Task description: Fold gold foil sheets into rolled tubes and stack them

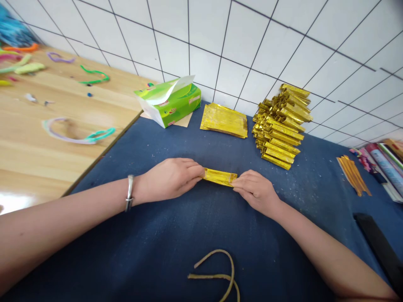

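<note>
Between my hands, just above or on the dark blue cloth, lies a strip of folded gold foil paper (pixel 219 177). My left hand (pixel 171 178) pinches its left end, with thumb and fingers closed together. At the opposite end, the fingertips of my right hand (pixel 255 191) grip the strip's right edge. A flat stack of gold foil paper (pixel 224 120) sits beyond the hands. To its right rises a pile of folded gold foil bars (pixel 281 128), leaning near the tiled wall.
A green tissue pack (pixel 179 105) stands at the back left. Nearer me lies a bent tan cord (pixel 232 272). Orange-gold strips (pixel 354 175), books (pixel 385 167) and a black bar-shaped object (pixel 378 247) are on the right. The wooden table (pixel 126 100) holds coloured pipe cleaners.
</note>
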The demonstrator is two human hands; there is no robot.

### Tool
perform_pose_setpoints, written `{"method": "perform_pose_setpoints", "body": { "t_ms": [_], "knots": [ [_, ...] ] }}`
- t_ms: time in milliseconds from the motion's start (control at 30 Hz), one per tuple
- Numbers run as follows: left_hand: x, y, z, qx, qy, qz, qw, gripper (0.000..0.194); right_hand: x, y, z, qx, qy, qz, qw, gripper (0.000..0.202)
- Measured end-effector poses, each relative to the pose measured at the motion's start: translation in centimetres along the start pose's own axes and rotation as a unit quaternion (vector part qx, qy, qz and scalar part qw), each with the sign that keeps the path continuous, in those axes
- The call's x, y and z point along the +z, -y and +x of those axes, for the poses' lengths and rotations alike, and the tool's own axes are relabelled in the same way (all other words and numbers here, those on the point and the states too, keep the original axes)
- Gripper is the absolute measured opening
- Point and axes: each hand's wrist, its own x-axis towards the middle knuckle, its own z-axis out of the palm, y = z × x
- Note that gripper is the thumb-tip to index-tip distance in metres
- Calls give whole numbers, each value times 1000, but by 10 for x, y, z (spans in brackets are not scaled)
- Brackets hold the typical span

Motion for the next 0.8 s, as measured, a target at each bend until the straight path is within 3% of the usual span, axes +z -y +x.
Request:
{"method": "perform_pose_setpoints", "body": {
  "t_ms": [167,433,800],
  "knots": [
    [1,-1,1,-48,-21,-61,997,20,-4,9,6,105,-13,32,994,16],
    [8,-5,7,-119,-74,-95,986,18,-4,10,12,269,-12,98,958,14],
    [15,-2,12,-137,-87,-104,981,17,2,6,19,269,-21,95,958,16]
  ]
}}
